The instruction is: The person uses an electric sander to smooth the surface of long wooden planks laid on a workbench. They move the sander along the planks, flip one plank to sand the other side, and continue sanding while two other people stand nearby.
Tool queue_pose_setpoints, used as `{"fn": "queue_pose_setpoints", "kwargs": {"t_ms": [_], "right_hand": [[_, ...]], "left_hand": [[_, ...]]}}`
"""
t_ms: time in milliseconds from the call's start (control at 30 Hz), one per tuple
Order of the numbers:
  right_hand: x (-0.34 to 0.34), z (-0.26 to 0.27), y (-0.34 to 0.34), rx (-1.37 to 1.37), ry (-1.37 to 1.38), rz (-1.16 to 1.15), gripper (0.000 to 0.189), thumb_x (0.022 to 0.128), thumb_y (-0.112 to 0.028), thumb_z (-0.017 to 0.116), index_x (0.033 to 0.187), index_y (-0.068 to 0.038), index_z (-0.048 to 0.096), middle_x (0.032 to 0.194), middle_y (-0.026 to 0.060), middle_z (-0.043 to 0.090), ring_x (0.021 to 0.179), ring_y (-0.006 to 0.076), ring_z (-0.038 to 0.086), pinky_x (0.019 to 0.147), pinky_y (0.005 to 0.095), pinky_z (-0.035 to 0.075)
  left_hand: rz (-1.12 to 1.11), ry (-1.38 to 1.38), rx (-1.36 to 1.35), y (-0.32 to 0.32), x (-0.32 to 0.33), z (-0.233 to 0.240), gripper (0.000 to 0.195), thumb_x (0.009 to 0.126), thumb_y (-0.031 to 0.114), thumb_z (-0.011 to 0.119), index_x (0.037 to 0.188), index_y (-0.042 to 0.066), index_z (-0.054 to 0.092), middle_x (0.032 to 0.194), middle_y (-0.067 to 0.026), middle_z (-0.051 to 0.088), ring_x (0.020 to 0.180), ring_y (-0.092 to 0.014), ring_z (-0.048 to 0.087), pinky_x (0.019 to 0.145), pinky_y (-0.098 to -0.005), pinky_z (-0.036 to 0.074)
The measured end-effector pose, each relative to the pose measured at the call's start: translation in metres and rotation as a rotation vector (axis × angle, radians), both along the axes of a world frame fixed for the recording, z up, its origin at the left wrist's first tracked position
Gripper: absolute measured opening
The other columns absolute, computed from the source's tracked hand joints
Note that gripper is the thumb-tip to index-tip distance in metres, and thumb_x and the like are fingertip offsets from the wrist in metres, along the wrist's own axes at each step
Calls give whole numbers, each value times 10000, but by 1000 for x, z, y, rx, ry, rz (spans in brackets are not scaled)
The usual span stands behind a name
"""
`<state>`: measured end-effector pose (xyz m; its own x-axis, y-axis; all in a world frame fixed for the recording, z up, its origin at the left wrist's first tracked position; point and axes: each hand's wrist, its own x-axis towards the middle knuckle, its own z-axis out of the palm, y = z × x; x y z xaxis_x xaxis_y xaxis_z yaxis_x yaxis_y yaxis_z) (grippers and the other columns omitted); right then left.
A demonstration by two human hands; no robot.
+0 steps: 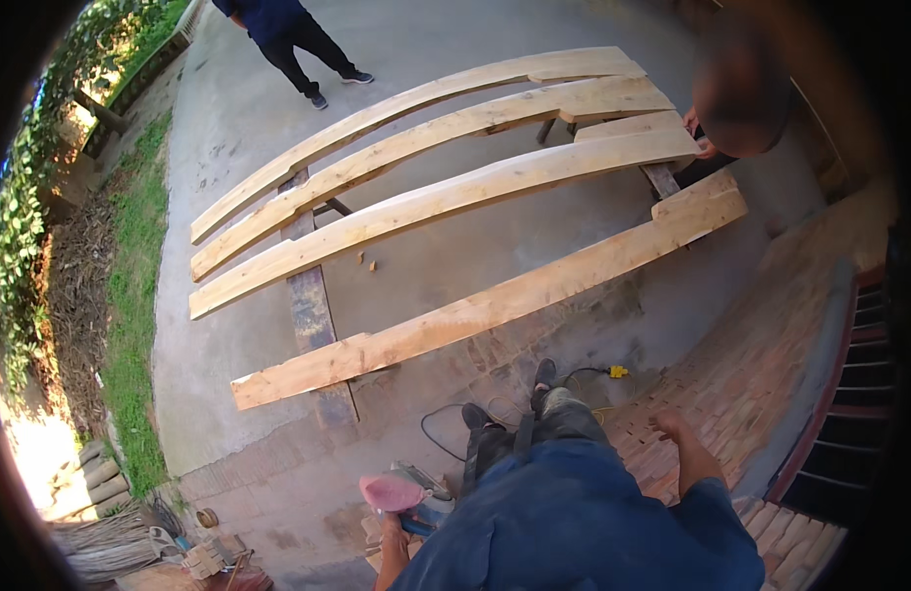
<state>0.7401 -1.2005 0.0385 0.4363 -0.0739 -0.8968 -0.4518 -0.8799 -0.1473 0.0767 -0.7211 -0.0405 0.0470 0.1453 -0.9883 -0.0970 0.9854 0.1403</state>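
At the bottom, my left hand [393, 529] grips a handheld power tool [418, 521] by what looks like its blue handle. A pink cloth bag [390, 493] bulges from the tool and partly covers it. My right hand [670, 425] hangs out to the side with loosely bent fingers and nothing in it. Before me, a long wooden plank [492, 301] with a stepped end lies across the supports. Beyond it, three more long planks run roughly alongside: a near one [441, 199], a middle one [426, 144] and a far one [411, 103].
A dark support board [311, 310] carries the planks at left. A co-worker [743, 96] bends at their right ends; another person [285, 41] stands beyond. By my feet lie a cable [437, 432] and a yellow connector [617, 371]. Two wood scraps [372, 266] rest on the concrete.
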Motion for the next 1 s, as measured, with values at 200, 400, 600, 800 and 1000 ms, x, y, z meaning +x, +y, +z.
{"fn": "queue_pose_setpoints", "kwargs": {"t_ms": [200, 400, 600, 800, 1000], "right_hand": [[-18, -22, 82, 170, 83, -21, 362, 1077, -346, 652, 1298, -67, 721, 1280, 103, 769, 1159, 255, 731, 913, 450, 613], [31, -65, -4, 279, -103, -156, 292, 1032, -334, 684, 1149, -86, 784, 974, 51, 792, 880, 181, 744, 707, 381, 594], [136, -64, -66, 197, -345, -28, 245, 970, -246, 711, 1047, -41, 821, 926, 88, 809, 868, 187, 774, 742, 385, 608], [198, -77, -200, 218, -667, -180, 177, 941, -208, 738, 1001, -67, 825, 863, 74, 793, 785, 165, 748, 645, 369, 579], [202, -61, -348, 163, -765, -187, 295, 889, -265, 686, 938, 14, 766, 869, 250, 745, 791, 339, 767, 747, 501, 574]], "left_hand": [[-163, 111, 60, 33, 21, 29, 303, 1059, 337, 657, 1168, 55, 676, 907, -129, 710, 692, -313, 679, 521, -421, 562], [-444, 114, 71, 46, 107, 60, 284, 1022, 258, 668, 1218, 52, 677, 929, -135, 721, 699, -332, 695, 529, -422, 578], [-461, 166, -31, 57, 182, 124, 228, 1000, 222, 647, 1167, 74, 696, 927, -136, 720, 688, -311, 681, 524, -388, 562], [-605, 116, -98, 78, 275, 180, 216, 1018, 249, 645, 1150, 90, 707, 918, -125, 724, 691, -297, 692, 526, -379, 564], [-801, 18, -8, 89, 337, 128, 213, 1034, 274, 648, 1142, 104, 718, 905, -114, 727, 691, -286, 703, 529, -378, 570]]}}
